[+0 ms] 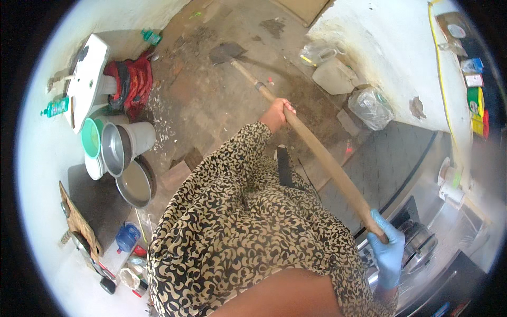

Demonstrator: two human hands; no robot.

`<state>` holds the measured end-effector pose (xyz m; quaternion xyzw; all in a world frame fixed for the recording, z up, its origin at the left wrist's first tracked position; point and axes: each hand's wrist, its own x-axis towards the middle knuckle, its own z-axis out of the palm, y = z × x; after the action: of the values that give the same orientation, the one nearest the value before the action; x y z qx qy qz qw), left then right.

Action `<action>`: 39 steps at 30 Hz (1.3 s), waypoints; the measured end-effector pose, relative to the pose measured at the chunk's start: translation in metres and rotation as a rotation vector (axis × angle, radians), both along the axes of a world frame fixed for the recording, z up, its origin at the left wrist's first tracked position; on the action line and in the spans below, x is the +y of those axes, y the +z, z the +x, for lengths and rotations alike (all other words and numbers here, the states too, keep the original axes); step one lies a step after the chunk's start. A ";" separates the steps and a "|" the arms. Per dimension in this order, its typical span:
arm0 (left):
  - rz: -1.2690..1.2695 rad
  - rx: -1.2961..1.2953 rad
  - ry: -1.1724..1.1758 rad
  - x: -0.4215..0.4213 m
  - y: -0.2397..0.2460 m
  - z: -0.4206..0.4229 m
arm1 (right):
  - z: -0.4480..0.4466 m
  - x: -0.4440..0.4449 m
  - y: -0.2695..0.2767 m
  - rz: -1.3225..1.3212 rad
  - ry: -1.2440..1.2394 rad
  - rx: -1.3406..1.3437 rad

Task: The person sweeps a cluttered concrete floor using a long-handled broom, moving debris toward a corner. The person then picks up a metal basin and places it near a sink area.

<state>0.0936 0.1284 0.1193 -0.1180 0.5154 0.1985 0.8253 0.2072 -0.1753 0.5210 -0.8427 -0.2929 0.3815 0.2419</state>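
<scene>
A long-handled shovel slants across the view, its wooden handle (317, 146) running from lower right to upper middle. The dark blade (226, 53) rests on or just over the dirty concrete floor (206, 107); I cannot tell whether it touches. Bare and closed, my left hand (278, 113) grips the shaft at mid-length, below a metal collar. My right hand (386, 249) wears a blue glove and wraps around the top end of the handle. Debris and pale flecks are scattered on the floor left of the blade.
On the left stand a white washbasin (89, 79), a metal basin (113, 149), a green bowl (91, 138) and a large pan (134, 184). A plastic jug (334, 77) and a clear plastic bag (370, 107) line the right wall. A metal pot (418, 245) is near my right hand.
</scene>
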 end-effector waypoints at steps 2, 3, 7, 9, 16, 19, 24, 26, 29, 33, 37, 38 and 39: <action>0.082 0.049 0.023 0.001 0.008 -0.004 | -0.001 0.010 0.002 -0.092 0.092 -0.033; 0.126 0.077 0.037 0.002 0.009 -0.010 | -0.001 0.013 0.005 -0.136 0.140 -0.044; 0.078 -0.047 0.067 -0.020 0.008 -0.011 | 0.001 0.002 0.025 -0.193 0.196 -0.070; -0.018 -0.102 0.064 -0.035 0.006 0.004 | 0.018 -0.014 0.036 -0.223 0.063 -0.043; 0.342 0.080 -0.021 0.004 -0.025 -0.043 | -0.022 0.015 -0.045 -0.070 0.335 -0.129; 0.111 0.019 0.073 0.053 -0.052 -0.071 | -0.017 0.034 -0.058 -0.044 0.363 -0.076; 0.437 0.065 -0.002 -0.013 -0.009 -0.031 | 0.016 0.022 -0.029 -0.106 0.337 -0.082; -0.078 -0.137 0.210 -0.022 -0.021 -0.019 | 0.030 0.008 -0.015 -0.165 0.211 -0.019; -0.117 -0.150 0.206 -0.030 -0.013 -0.006 | 0.037 0.000 -0.001 -0.273 0.031 0.010; -0.114 -0.238 0.262 -0.017 -0.015 -0.013 | 0.037 0.007 -0.008 -0.208 0.071 -0.002; 0.026 -0.141 0.249 0.029 -0.038 -0.044 | 0.008 0.042 -0.043 -0.078 0.329 -0.093; 0.080 -0.040 0.202 0.043 -0.047 -0.058 | -0.002 0.052 -0.049 -0.105 0.364 -0.065; 0.133 0.066 0.161 0.053 -0.051 -0.066 | -0.008 0.061 -0.053 -0.131 0.406 -0.036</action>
<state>0.0271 0.1815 0.0686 -0.0975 0.5167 0.3017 0.7953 0.1993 -0.1148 0.4677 -0.7869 -0.4356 0.4256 0.0994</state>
